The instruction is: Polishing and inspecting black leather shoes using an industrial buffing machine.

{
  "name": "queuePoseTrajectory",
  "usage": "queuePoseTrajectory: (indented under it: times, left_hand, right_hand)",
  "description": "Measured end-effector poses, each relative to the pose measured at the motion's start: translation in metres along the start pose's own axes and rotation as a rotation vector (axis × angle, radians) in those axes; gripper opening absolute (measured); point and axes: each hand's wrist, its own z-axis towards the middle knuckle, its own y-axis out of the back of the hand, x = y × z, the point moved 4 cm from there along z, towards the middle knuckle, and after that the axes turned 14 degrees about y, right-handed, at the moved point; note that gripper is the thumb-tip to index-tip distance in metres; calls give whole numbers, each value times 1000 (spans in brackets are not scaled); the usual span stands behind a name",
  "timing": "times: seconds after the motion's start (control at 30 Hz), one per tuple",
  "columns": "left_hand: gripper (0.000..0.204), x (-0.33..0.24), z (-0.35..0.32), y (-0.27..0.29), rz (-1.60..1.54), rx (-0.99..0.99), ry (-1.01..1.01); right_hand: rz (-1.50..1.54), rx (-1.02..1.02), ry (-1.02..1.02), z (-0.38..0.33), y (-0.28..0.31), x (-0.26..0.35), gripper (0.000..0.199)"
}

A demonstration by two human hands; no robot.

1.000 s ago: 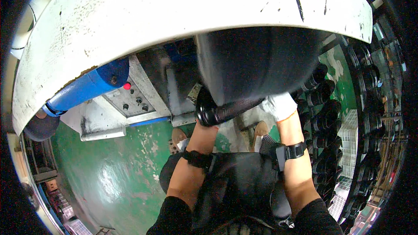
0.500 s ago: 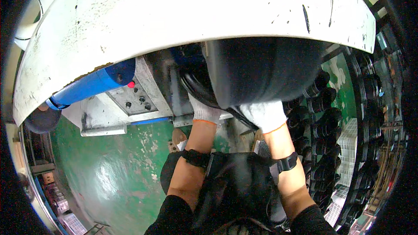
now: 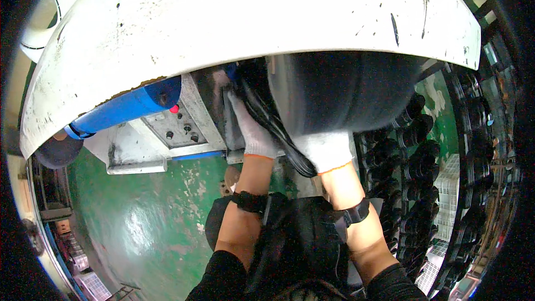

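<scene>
Both my hands wear white knit gloves. My left hand (image 3: 252, 128) reaches up along a black rubber ring (image 3: 276, 125) that curves beneath a big dark drum (image 3: 345, 92), its fingers laid against the ring's left side. My right hand (image 3: 325, 149) is pressed under the drum against the ring's lower end; its fingers are hidden by the drum. A large white curved machine cover (image 3: 251, 22) hangs over everything and hides the top of the drum.
A blue cylinder (image 3: 131, 107) and a grey control panel with a red button (image 3: 174, 109) sit left of my hands. Several black rubber parts hang on racks (image 3: 415, 150) at the right. Green floor (image 3: 145, 217) lies below left.
Both hands have moved up and left under the drum. The black ring, held across in front a second ago, now lies up against the drum's left edge.
</scene>
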Motion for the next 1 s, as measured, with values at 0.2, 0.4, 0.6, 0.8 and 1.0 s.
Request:
queuePoseTrajectory:
  times: [0.2,0.4,0.6,0.8,1.0]
  left_hand:
    - [67,85,-7,17,-227,-59,373]
    - [61,146,-17,-11,-195,-141,589]
    - [69,124,-18,-16,-130,-115,433]
    - [55,124,-2,30,-357,-73,434]
    - [66,104,-3,55,-192,-150,384]
  right_hand:
    - [-19,-71,-157,-10,52,-30,58]
    - [-670,104,92,-37,61,-65,44]
    - [-493,32,17,-24,59,-44,33]
    - [-307,-18,-46,-19,56,-27,36]
    - [-284,637,-100,-23,51,21,33]
